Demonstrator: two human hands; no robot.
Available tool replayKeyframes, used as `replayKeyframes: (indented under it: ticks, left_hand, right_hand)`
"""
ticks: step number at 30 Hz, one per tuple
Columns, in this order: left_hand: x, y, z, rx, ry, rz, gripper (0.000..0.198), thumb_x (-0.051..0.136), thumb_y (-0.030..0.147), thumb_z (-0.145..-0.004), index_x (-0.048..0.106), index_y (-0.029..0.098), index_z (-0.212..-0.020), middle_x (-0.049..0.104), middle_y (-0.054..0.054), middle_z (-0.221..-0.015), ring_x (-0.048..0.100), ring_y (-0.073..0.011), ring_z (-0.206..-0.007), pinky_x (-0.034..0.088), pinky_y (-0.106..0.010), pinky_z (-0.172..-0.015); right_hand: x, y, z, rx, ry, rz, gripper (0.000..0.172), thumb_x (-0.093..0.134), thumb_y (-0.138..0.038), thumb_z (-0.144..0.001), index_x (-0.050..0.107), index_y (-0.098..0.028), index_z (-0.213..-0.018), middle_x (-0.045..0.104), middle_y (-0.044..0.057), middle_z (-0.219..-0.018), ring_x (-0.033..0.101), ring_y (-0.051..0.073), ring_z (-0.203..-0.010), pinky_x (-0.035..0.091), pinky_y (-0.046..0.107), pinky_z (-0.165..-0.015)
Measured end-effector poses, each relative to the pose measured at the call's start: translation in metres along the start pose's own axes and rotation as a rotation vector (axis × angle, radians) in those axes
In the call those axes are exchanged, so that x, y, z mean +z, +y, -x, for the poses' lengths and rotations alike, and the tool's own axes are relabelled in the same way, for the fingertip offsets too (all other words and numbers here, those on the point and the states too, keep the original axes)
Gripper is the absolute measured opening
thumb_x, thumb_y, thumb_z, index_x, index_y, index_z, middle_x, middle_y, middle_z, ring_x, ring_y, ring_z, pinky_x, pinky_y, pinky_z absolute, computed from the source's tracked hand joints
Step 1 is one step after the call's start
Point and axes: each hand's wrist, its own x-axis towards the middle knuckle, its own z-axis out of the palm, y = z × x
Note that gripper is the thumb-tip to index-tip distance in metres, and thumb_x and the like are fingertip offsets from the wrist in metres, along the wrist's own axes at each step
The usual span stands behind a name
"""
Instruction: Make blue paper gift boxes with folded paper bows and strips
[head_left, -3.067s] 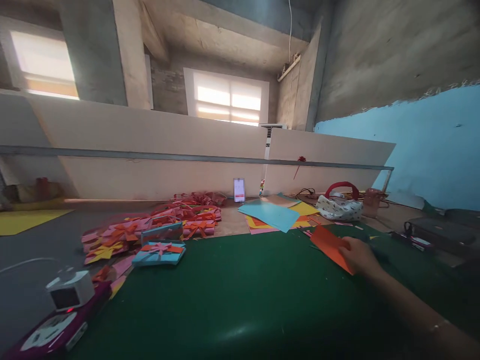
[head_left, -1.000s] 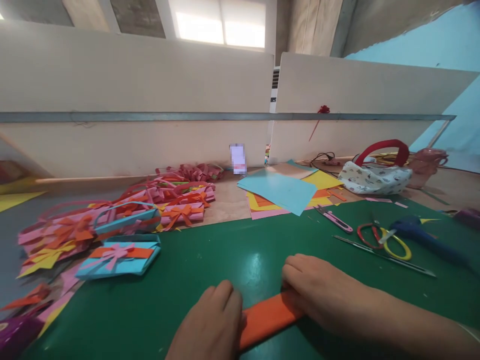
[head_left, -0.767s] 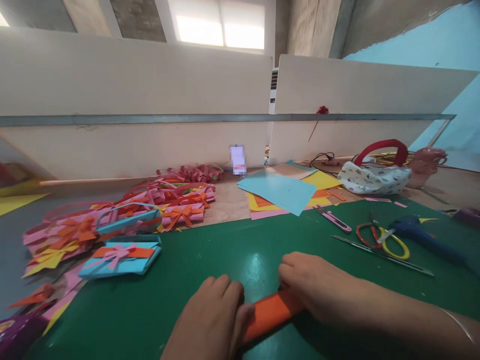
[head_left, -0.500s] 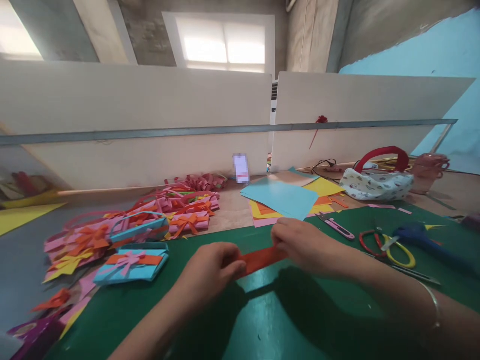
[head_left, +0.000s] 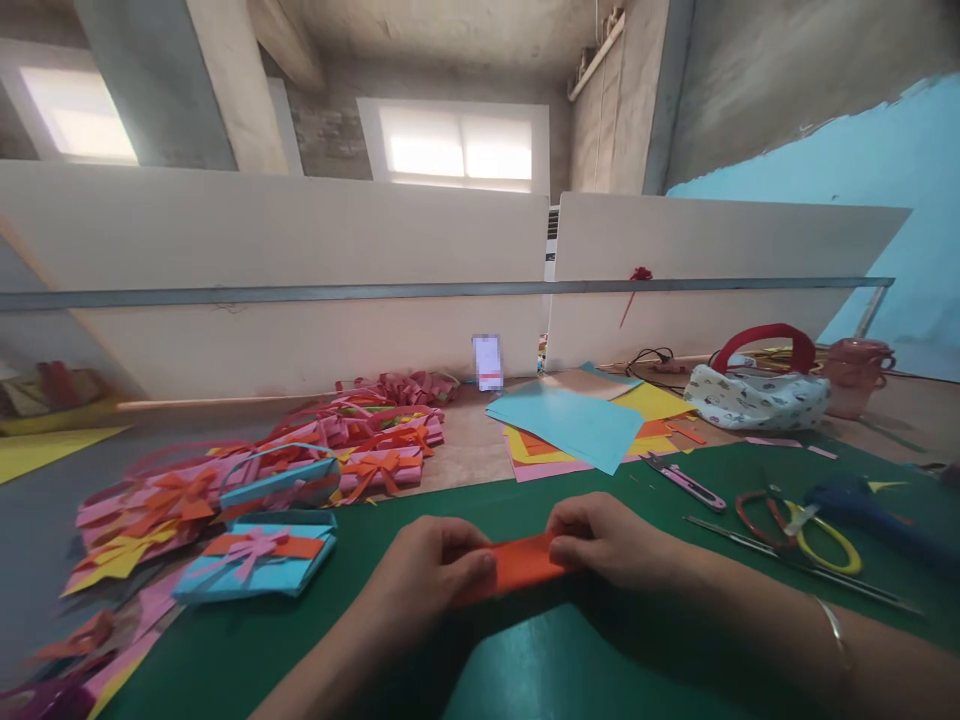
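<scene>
I hold a folded strip of orange paper (head_left: 520, 563) just above the green cutting mat (head_left: 525, 660). My left hand (head_left: 424, 576) pinches its left end with fingers curled. My right hand (head_left: 604, 540) grips the right end, fingers closed over the paper. The strip lies roughly level between both hands, partly hidden under my fingers.
Blue paper bag with a pink bow (head_left: 255, 562) and a heap of pink and orange paper bags (head_left: 247, 465) lie left. Coloured sheets (head_left: 577, 425) are stacked behind. Thread snips (head_left: 686, 481), scissors (head_left: 799, 515), a glue gun (head_left: 870, 505), a printed pouch (head_left: 757, 395) and a phone (head_left: 487, 361) lie right and back.
The orange strip has been lifted off the mat and folded smaller; both hands came closer together and moved farther from me. The camera tilted upward.
</scene>
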Motion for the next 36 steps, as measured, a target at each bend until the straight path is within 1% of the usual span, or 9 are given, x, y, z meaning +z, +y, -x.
replayKeyframes:
  ticks: [4, 7, 10, 14, 16, 19, 27, 31, 36]
  left_hand:
    - [-0.002, 0.001, 0.001, -0.006, -0.069, 0.004, 0.03, 0.05, 0.028, -0.065, 0.07, 0.015, -0.084, 0.066, -0.001, -0.071, 0.058, -0.0173, -0.068, 0.039, -0.023, -0.058]
    - [-0.004, 0.002, 0.002, 0.009, -0.019, -0.07, 0.03, 0.046, 0.026, -0.067, 0.071, 0.014, -0.08, 0.063, -0.001, -0.067, 0.055, -0.0155, -0.065, 0.038, -0.022, -0.056]
    - [-0.005, 0.004, 0.003, 0.015, 0.019, -0.116, 0.03, 0.044, 0.028, -0.069, 0.071, 0.014, -0.073, 0.058, 0.001, -0.061, 0.05, -0.0139, -0.06, 0.035, -0.022, -0.054]
    - [-0.004, 0.007, 0.003, 0.032, 0.057, -0.16, 0.029, 0.045, 0.03, -0.07, 0.069, 0.015, -0.068, 0.057, 0.001, -0.062, 0.05, -0.0142, -0.061, 0.035, -0.022, -0.055]
    - [-0.003, 0.006, 0.003, 0.041, 0.076, -0.178, 0.028, 0.043, 0.03, -0.071, 0.067, 0.016, -0.069, 0.059, 0.0, -0.066, 0.053, -0.0151, -0.064, 0.036, -0.022, -0.057]
    - [-0.002, 0.004, 0.002, 0.05, 0.092, -0.208, 0.027, 0.042, 0.03, -0.072, 0.065, 0.017, -0.068, 0.06, 0.0, -0.066, 0.054, -0.0159, -0.066, 0.035, -0.023, -0.057]
    - [0.002, 0.001, -0.002, 0.046, 0.121, -0.289, 0.021, 0.041, 0.029, -0.071, 0.053, 0.019, -0.058, 0.049, 0.003, -0.058, 0.046, -0.0132, -0.059, 0.029, -0.021, -0.052]
    - [0.004, -0.001, -0.002, 0.05, 0.089, -0.31, 0.021, 0.041, 0.029, -0.071, 0.053, 0.019, -0.057, 0.048, 0.004, -0.056, 0.045, -0.0126, -0.057, 0.028, -0.022, -0.051]
    - [0.006, -0.005, -0.002, 0.056, 0.076, -0.33, 0.021, 0.044, 0.028, -0.07, 0.057, 0.019, -0.056, 0.056, 0.002, -0.061, 0.052, -0.0144, -0.063, 0.032, -0.022, -0.055]
  right_hand:
    - [0.002, 0.003, -0.003, 0.0, 0.034, 0.003, 0.013, 0.048, -0.014, -0.077, 0.06, -0.014, -0.071, 0.049, -0.003, -0.061, 0.044, 0.009, -0.058, 0.033, 0.018, -0.051]
    - [0.001, 0.006, -0.003, -0.014, 0.07, 0.027, 0.016, 0.047, -0.013, -0.077, 0.062, -0.014, -0.071, 0.052, -0.002, -0.064, 0.048, 0.011, -0.062, 0.036, 0.02, -0.054]
    - [0.001, 0.008, -0.001, -0.044, 0.096, 0.054, 0.015, 0.051, -0.014, -0.076, 0.065, -0.015, -0.073, 0.057, 0.001, -0.074, 0.052, 0.013, -0.07, 0.04, 0.022, -0.061]
    - [0.001, 0.009, 0.001, -0.078, 0.115, 0.072, 0.02, 0.055, -0.012, -0.073, 0.069, -0.016, -0.087, 0.06, 0.003, -0.082, 0.056, 0.014, -0.075, 0.044, 0.024, -0.067]
    - [0.001, 0.007, 0.001, -0.095, 0.115, 0.076, 0.019, 0.055, -0.014, -0.075, 0.069, -0.016, -0.088, 0.062, 0.003, -0.083, 0.057, 0.014, -0.074, 0.045, 0.024, -0.066]
    - [0.001, 0.005, 0.002, -0.118, 0.131, 0.093, 0.015, 0.054, -0.014, -0.077, 0.068, -0.016, -0.08, 0.063, 0.003, -0.082, 0.058, 0.013, -0.074, 0.045, 0.022, -0.064]
    - [0.001, 0.002, 0.004, -0.172, 0.181, 0.21, 0.018, 0.05, -0.008, -0.078, 0.066, -0.016, -0.075, 0.062, 0.002, -0.078, 0.057, 0.012, -0.071, 0.042, 0.021, -0.063]
    - [0.001, 0.002, 0.005, -0.18, 0.157, 0.307, 0.021, 0.049, -0.006, -0.078, 0.067, -0.016, -0.076, 0.062, 0.002, -0.079, 0.056, 0.013, -0.073, 0.041, 0.021, -0.064]
    - [0.007, 0.0, 0.004, -0.158, 0.134, 0.435, 0.019, 0.05, -0.007, -0.076, 0.067, -0.016, -0.074, 0.06, 0.003, -0.078, 0.054, 0.014, -0.071, 0.038, 0.022, -0.06]
